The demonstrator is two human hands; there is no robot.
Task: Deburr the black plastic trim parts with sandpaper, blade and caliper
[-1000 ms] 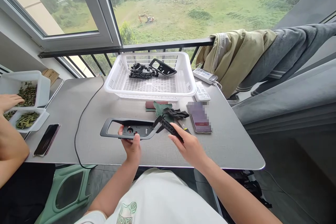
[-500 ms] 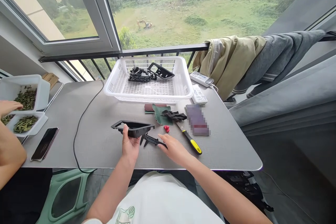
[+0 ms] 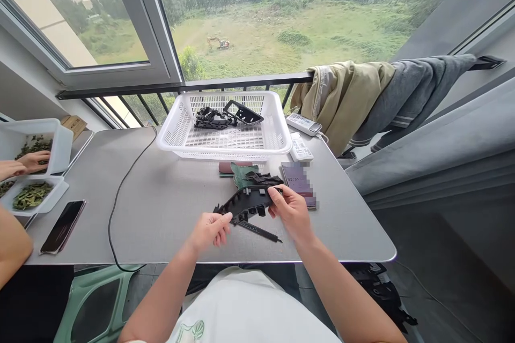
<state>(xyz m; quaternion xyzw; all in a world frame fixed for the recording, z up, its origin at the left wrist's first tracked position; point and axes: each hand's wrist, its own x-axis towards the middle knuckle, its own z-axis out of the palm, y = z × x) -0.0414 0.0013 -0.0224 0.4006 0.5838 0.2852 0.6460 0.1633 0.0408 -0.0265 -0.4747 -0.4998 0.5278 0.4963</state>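
Right fingers (image 3: 277, 195) closed on the right end of a black plastic trim piece (image 3: 245, 202), thumb on top: gripping. Left fingers (image 3: 219, 222) loosely curled, tips at the piece's lower edge; cannot tell whether they grip or only touch. Right hand (image 3: 290, 211) and left hand (image 3: 209, 233) sit either side of the piece, which is tilted and held above a gray table (image 3: 120, 193). A black plastic caliper (image 3: 257, 230) lies partly beneath the piece, its beam pointing toward the lower right.

Just beyond: a green leather scrap (image 3: 239, 174), a dark glove (image 3: 261, 178) and a phone (image 3: 298, 185), its screen blurred. Farther on, a white plastic basket (image 3: 225, 142) holds a black chain-like bundle (image 3: 213, 118) and a second black trim piece (image 3: 243, 112). A remote (image 3: 301, 147) lies beside the basket.

Left side of table: a co-worker's hand (image 3: 32, 161) over a white tray (image 3: 52, 139) of dried green leaves (image 3: 36, 144); a second phone (image 3: 63, 226) lies nearby.
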